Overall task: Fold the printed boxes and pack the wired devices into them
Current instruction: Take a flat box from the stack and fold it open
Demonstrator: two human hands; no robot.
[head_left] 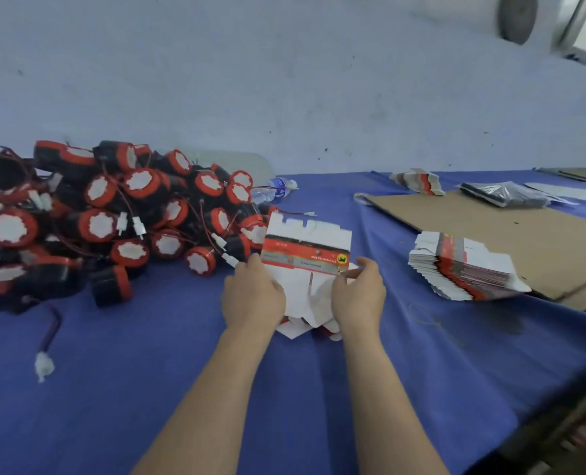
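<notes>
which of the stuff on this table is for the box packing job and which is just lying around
For the job: flat printed box gripped by left hand and right hand; stack of flat boxes; pile of wired devices.
Lying about: water bottle; cardboard sheet; plastic-wrapped bundle.

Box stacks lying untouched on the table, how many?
2: near stack on the cardboard, right; far stack at its far corner. Others may be hidden.
</notes>
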